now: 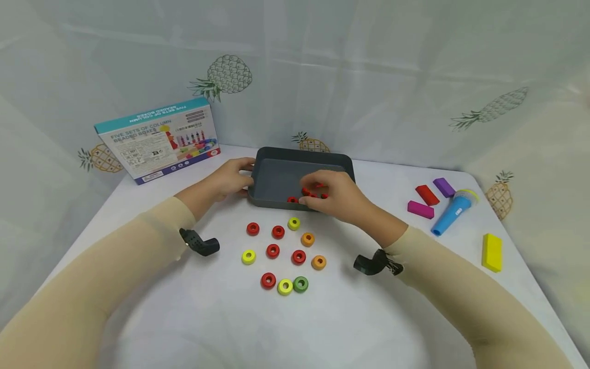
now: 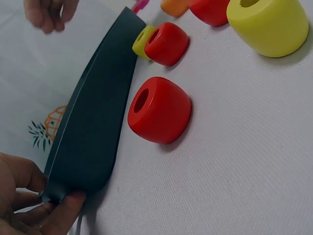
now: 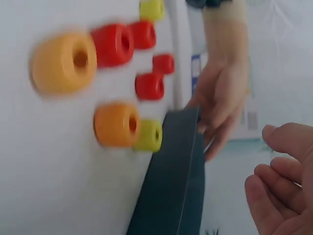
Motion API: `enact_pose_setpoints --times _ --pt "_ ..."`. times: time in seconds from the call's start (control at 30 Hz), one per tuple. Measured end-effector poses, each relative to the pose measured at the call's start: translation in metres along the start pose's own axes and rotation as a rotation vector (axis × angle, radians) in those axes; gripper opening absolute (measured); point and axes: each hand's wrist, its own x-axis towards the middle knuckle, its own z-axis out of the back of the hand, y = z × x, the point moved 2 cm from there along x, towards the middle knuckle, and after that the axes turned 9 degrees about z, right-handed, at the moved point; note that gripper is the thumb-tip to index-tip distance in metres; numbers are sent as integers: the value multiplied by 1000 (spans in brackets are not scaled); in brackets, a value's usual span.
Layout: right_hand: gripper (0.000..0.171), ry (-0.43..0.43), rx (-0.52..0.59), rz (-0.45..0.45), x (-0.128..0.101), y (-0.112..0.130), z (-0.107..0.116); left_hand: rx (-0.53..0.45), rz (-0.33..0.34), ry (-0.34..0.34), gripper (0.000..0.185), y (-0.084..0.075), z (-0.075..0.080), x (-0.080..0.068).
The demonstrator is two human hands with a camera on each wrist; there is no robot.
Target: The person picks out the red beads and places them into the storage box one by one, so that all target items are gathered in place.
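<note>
Holding the dark tray (image 1: 276, 177) at its left end, the left hand (image 1: 228, 179) pinches it thumb to fingers; over red beads (image 1: 292, 200) inside, the right hand (image 1: 338, 197) hangs half-curled, thumb apart, nothing visible in its grasp, loose beads (image 1: 273, 254) dotting the table (image 1: 198, 312) in front

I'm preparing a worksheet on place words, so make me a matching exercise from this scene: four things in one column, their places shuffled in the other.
Things:
1. Left hand
2. Right hand
3. Green bead
4. Toy microphone

Places:
A. Beside a yellow bead, at the near edge of the loose beads
B. Near a purple block, on the right of the table
C. Gripping the left end of the dark gray tray
D. Over the tray's right part, by red beads

Pairs: 1-C, 2-D, 3-A, 4-B
</note>
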Motion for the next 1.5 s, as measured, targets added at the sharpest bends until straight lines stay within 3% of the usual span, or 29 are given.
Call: enact_pose_setpoints --times 0.27,0.4,0.6,0.73,0.97,1.23,1.5 --pt "32 57 40 36 -42 28 -15 -6 -16 -4 74 1 -1 0" --pt "31 104 67 -10 -62 30 -33 -10 -18 -5 74 0 -1 -1" --pt "30 88 91 -19 -82 25 -59 12 -18 -2 74 -1 0 -1" --pt "30 85 52 -10 -86 23 -68 27 -20 -4 73 1 1 0" --pt "32 96 -127 46 -87 24 -77 25 -26 -10 72 0 -1 -2" --pt "29 75 -66 35 -82 27 -68 16 -23 0 73 -2 0 -4" --pt "32 -3 -88 29 -45 25 -19 18 -12 0 73 -2 -2 -5"
